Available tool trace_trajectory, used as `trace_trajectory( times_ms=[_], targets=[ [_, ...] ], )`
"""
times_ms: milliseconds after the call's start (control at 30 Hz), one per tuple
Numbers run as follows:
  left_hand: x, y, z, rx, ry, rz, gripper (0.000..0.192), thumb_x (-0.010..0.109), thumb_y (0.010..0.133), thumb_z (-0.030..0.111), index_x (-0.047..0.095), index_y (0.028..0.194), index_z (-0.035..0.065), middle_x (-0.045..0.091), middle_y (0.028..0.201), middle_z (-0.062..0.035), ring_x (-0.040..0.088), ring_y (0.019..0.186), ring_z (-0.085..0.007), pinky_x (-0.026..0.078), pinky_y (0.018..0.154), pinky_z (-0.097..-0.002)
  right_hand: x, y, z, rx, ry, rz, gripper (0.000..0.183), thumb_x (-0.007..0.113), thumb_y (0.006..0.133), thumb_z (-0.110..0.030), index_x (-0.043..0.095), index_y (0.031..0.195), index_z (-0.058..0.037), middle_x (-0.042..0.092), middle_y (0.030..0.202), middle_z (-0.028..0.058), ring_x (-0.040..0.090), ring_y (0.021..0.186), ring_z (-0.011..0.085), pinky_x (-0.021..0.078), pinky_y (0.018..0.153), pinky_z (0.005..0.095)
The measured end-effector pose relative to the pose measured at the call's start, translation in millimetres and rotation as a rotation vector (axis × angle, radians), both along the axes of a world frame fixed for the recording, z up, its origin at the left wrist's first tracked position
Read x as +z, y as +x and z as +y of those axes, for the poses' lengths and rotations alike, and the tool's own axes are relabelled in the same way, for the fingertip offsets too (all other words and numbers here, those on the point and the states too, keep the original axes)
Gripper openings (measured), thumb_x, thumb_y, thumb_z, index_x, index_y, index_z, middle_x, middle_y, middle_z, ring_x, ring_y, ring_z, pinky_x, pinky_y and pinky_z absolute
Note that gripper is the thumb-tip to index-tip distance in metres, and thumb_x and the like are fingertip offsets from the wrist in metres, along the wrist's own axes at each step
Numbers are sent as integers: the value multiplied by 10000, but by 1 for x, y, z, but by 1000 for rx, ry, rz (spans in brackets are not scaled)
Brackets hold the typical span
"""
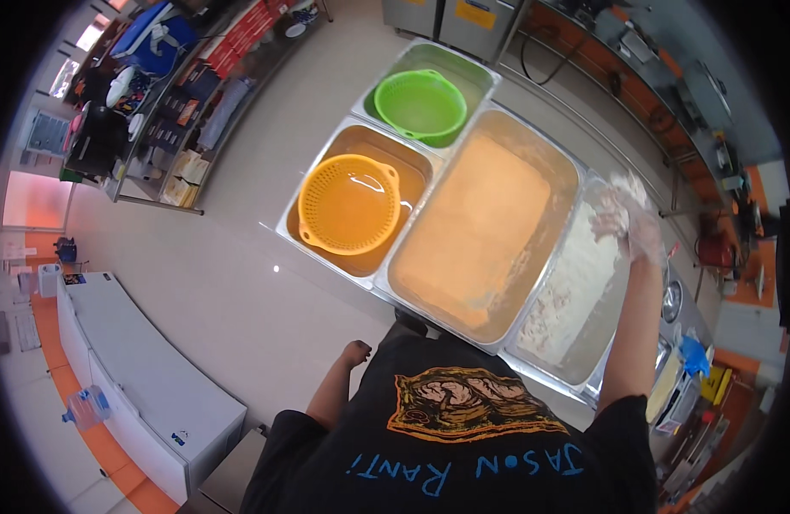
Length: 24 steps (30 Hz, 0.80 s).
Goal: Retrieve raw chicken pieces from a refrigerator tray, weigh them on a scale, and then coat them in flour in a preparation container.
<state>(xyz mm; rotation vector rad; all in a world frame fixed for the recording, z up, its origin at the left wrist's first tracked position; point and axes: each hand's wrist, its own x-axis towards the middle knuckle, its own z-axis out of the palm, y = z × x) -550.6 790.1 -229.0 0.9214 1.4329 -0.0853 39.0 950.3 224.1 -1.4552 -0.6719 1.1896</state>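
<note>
My right hand [626, 225], in a clear, flour-dusted plastic glove, is over the far end of a steel pan of white flour [565, 283]. Its fingers look partly spread. A shaggy white clump [629, 186] shows at the hand; whether it is gripped is unclear. Lumps lie in the flour's near end. My left hand [357, 353] hangs beside my body, loosely curled, with nothing visible in it. A large pan of pale orange powder [478, 225] occupies the middle. Left of it, a yellow plastic colander [350, 204] sits in orange-brown liquid, and a green colander [420, 106] stands in another pan.
A white chest freezer [151, 372] stands at lower left, with a water bottle [86, 408] beyond it. Stocked shelving [202, 96] is at upper left. Steel bowls [672, 302] and a blue item [695, 355] lie right of my right arm. Metal racks line the upper right.
</note>
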Motion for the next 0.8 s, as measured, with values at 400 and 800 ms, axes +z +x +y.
trace_trajectory(
  times_ms=[400,800],
  targets=[
    [22,-57,-25,319,-4,71,260,568,855,180,636,947,-53,675,805,-143,632,657,-214,525,611,-337,-141,-172,327,290,133,98,318,660,832,-60,578,1133,-2,670,951,123,666,821,224,563,680,335],
    [-49,-120,-120,-724,450,211,292,573,829,307,671,986,81,657,930,-189,625,903,-349,492,798,-460,-148,-105,309,545,194,-1199,453,627,853,-369,615,1204,-83,604,1212,101,612,996,251,484,884,358]
  ],
)
